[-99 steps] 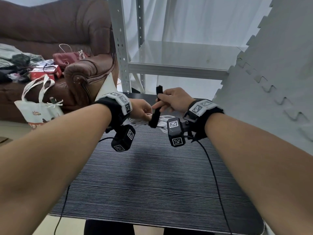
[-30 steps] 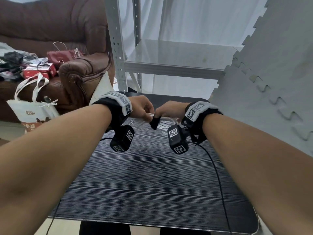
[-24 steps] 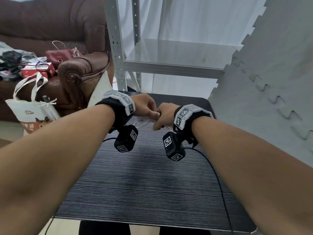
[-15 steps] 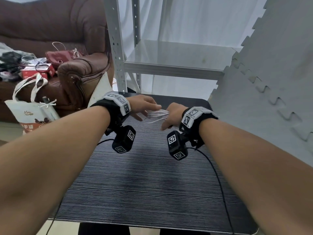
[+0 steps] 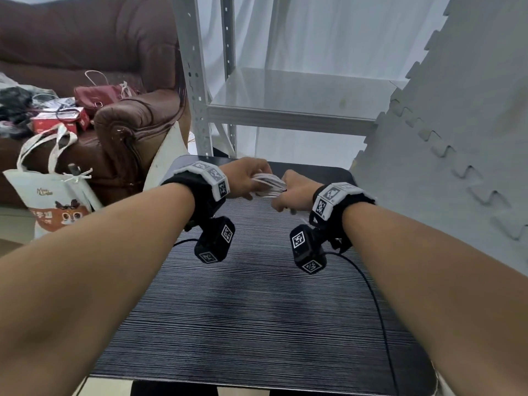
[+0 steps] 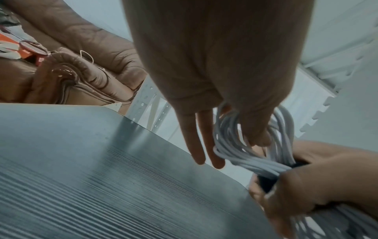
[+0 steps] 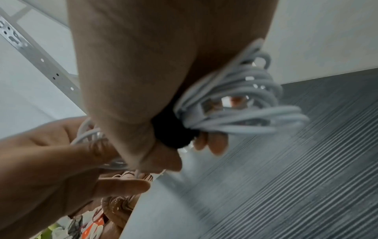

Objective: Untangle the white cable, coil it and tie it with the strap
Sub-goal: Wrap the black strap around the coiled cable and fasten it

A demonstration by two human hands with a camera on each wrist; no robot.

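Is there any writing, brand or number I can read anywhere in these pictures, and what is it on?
Tote bag: a short line of small print above a cartoon animal, too blurred to read.
Red box on the sofa: white markings, too small to read.
Wrist bands and the camera blocks beneath them: black-and-white square code patterns, no letters or numbers.
White cable, strap, table: no text visible.

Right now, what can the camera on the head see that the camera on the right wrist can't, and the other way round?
Only the head view shows the tote bag, the shelf and both forearms over the table. Only the right wrist view shows the black strap wrapped around the middle of the white cable, under the right hand. Both show the coiled cable held by the right hand and the left hand.
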